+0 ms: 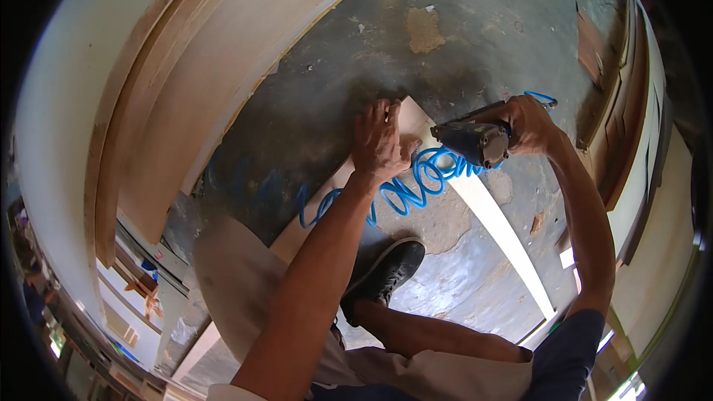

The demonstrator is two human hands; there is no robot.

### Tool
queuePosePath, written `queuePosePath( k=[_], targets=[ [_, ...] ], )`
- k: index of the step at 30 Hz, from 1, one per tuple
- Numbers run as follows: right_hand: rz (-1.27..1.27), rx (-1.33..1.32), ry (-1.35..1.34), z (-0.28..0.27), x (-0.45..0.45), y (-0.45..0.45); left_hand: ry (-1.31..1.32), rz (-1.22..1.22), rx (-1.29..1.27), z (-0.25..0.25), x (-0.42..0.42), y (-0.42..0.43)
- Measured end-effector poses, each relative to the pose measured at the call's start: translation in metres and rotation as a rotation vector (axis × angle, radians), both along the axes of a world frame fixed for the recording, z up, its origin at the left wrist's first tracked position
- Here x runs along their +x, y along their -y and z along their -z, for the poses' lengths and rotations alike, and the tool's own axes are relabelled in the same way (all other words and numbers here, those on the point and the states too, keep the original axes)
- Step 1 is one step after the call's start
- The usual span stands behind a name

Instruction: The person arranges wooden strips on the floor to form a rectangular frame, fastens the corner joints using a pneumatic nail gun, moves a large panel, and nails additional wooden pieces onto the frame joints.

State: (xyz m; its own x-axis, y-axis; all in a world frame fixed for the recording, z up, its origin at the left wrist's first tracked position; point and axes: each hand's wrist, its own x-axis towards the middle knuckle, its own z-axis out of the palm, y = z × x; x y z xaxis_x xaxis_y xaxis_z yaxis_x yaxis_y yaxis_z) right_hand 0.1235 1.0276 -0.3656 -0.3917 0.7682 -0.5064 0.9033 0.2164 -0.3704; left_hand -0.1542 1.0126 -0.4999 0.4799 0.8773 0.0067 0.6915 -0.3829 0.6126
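My right hand (529, 125) is wrapped round the grip of a dark air nail gun (469, 141), whose round end cap faces up toward me. The gun is beside the corner where a wooden strip (292, 238) and a pale white strip (505, 238) meet; its nose is hard to make out. My left hand (380, 141) grips the wooden strip near that corner, fingers curled over it. A blue coiled air hose (401, 200) stretches below the gun and passes behind my left forearm.
Large wooden panels (200, 52) stand along the left. More boards (631, 104) lean at the right. The grey concrete floor (356, 52) has worn patches and scraps. My black shoe (397, 263) is between the two strips.
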Motion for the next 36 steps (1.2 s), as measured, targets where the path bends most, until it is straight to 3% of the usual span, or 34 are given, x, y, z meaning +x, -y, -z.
queuePosePath(
  k=[17, 19, 26, 28, 31, 36],
  targets=[
    [-0.110, -0.037, 0.064, 0.023, -0.024, -0.029, 0.011, 0.020, -0.029, 0.000, -0.002, 0.002],
    [-0.187, 0.076, 0.047, 0.029, -0.018, -0.027, 0.028, 0.024, -0.036, -0.001, -0.002, 0.001],
    [-0.139, 0.090, 0.097, 0.019, -0.025, -0.027, 0.053, 0.022, -0.031, -0.004, -0.002, 0.000],
    [-0.080, -0.033, 0.096, 0.021, -0.024, -0.030, 0.043, 0.027, -0.042, -0.003, -0.001, -0.001],
    [-0.173, 0.109, 0.022, 0.024, -0.011, -0.029, 0.029, 0.013, -0.058, -0.005, -0.001, 0.000],
    [-0.117, 0.053, 0.048, 0.013, -0.006, -0.027, 0.071, -0.003, -0.048, -0.002, -0.001, 0.000]
  ],
)
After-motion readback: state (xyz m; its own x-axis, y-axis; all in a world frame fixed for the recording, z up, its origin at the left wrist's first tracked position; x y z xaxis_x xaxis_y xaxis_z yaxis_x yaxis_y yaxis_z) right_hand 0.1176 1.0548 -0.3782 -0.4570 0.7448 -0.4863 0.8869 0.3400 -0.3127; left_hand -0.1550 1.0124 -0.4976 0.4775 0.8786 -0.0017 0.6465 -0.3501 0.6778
